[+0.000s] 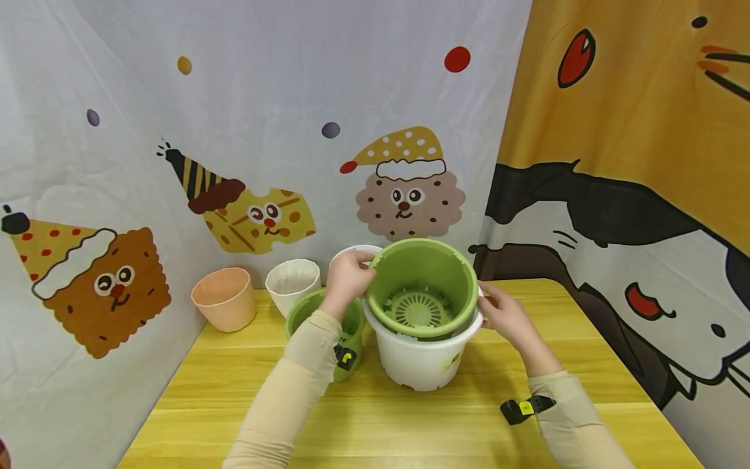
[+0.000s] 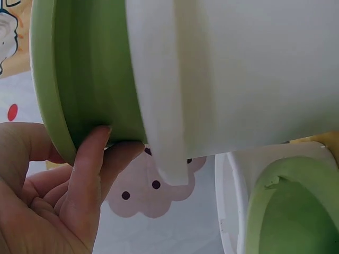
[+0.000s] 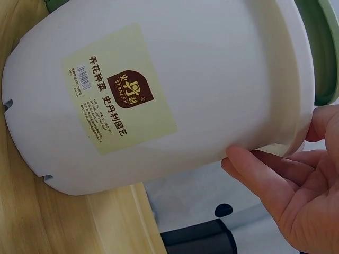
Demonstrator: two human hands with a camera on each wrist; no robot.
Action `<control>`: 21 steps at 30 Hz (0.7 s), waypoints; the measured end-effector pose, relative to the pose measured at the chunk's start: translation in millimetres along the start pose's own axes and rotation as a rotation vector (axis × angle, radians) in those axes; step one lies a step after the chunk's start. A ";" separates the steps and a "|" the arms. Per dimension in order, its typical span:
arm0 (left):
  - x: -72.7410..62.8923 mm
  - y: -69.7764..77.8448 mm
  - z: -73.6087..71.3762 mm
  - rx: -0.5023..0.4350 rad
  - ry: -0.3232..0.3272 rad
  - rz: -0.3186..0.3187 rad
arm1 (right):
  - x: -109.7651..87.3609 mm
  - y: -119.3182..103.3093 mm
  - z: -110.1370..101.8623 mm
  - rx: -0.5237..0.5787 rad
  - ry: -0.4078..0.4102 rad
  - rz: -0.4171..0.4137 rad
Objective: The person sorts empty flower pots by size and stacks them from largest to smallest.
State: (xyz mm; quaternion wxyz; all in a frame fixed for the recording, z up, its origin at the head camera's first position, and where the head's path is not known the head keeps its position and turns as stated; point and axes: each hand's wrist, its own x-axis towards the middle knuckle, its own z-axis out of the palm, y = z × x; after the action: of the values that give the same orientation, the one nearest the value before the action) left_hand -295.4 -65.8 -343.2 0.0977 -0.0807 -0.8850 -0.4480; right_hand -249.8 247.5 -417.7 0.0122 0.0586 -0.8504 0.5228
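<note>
A green flower pot (image 1: 424,280) with a slotted base sits tilted inside the mouth of a larger white flower pot (image 1: 407,365), its rim standing above the white one. The fingers and thumb of my left hand (image 1: 350,280) grip the green pot's rim on the left; the left wrist view has them wrapped over the rim edge. On the other side, my right hand (image 1: 506,314) holds the white pot by its rim, fingers underneath. A pale printed label (image 3: 119,90) shows on the white pot's wall in the right wrist view.
Left of the white pot stands another green pot (image 1: 354,326), partly behind my left forearm. A white fluted pot (image 1: 293,286) and a peach pot (image 1: 225,299) are farther left. One more white pot (image 1: 362,248) shows behind my left hand. Everything rests on a wooden table (image 1: 404,430) against printed cloth.
</note>
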 end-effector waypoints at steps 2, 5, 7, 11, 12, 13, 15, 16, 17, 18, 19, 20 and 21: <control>0.2 -1.1 1.9 -0.010 -0.006 -0.007 | 0.4 0.7 0.1 -0.006 0.001 0.000; 0.3 -2.0 4.0 -0.025 -0.021 -0.018 | 0.5 0.3 0.3 -0.013 0.005 0.004; 0.1 -2.6 5.0 -0.033 -0.027 -0.021 | 0.4 -0.3 0.4 -0.017 0.005 0.006; -0.9 -3.0 6.7 -0.022 -0.026 -0.012 | 0.1 -1.1 0.6 -0.016 0.006 0.011; -1.1 -3.0 7.1 -0.018 -0.023 -0.012 | 0.0 -1.2 0.6 -0.016 0.006 0.012; -1.3 -3.0 7.6 -0.016 -0.022 -0.012 | 0.0 -1.4 0.6 -0.015 0.008 0.014; -1.4 -2.8 8.6 -0.007 -0.019 -0.010 | -0.2 -1.9 0.7 -0.016 0.010 0.016; -1.4 -2.7 9.1 -0.002 -0.018 -0.011 | -0.3 -2.4 0.8 -0.015 0.010 0.014; -1.3 -2.7 9.7 -0.002 -0.018 -0.012 | -0.5 -2.9 1.0 -0.013 0.012 0.015; -1.2 -2.8 10.2 0.004 -0.018 -0.012 | -0.7 -3.2 1.0 -0.012 0.011 0.014; -1.1 -3.0 10.8 0.013 -0.018 -0.011 | -0.9 -3.8 1.3 -0.008 0.012 0.014; -0.9 -3.5 11.5 0.018 -0.020 -0.009 | -1.0 -4.1 1.4 -0.007 0.010 0.012; -0.7 -4.1 12.2 0.020 -0.022 -0.010 | -1.2 -4.4 1.5 -0.003 0.011 0.013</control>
State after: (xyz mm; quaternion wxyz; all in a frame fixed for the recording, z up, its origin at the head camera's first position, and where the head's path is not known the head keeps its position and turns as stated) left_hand -296.9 -58.4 -353.5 0.0864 -0.0800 -0.8909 -0.4386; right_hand -248.1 244.3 -414.6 0.0135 0.0501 -0.8515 0.5219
